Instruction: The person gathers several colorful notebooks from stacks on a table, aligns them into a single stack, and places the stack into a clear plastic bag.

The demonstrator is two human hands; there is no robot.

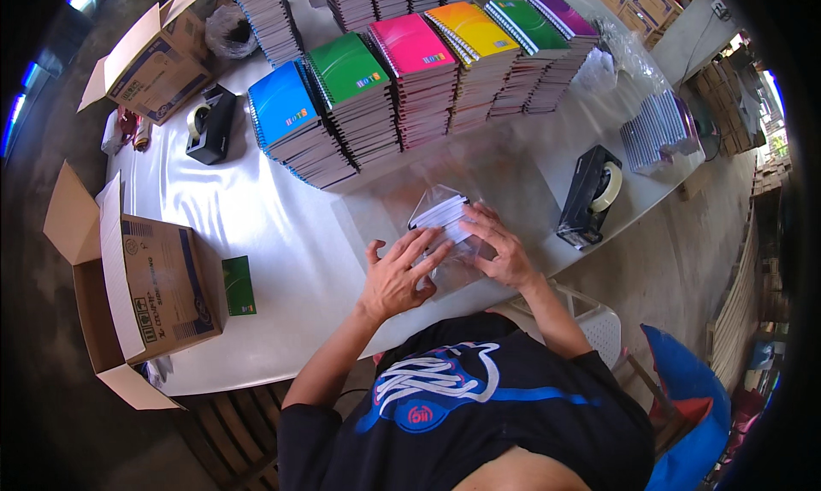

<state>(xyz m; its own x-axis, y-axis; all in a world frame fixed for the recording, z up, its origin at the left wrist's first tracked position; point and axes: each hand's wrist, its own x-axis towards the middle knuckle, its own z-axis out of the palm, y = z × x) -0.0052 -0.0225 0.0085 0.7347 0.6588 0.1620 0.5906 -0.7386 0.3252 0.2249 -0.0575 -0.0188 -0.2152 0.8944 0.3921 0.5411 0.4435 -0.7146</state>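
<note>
A small stack of notebooks (442, 216) stands in a clear plastic bag in front of me, white page edges up. Around its near left side curve the fingers of my left hand (400, 270), tips pressing on the plastic and page edges. From the right, my right hand (503, 250) grips the same bundle, its fingers bent over the edge. Loose clear film (457, 271) bunches between the two hands, partly hidden by fingers. Beneath the bundle, flat transparent plastic sheets (526, 183) lie on the white table (291, 294).
Tall notebook stacks in blue (282, 106), green, pink (412, 44), yellow and purple line the far side. Black tape dispensers (212, 123) (590, 196) sit left and right. Open cartons (158, 277) (154, 63) stand left, near a green notebook (239, 286). Wrapped notebooks (654, 132) lie far right.
</note>
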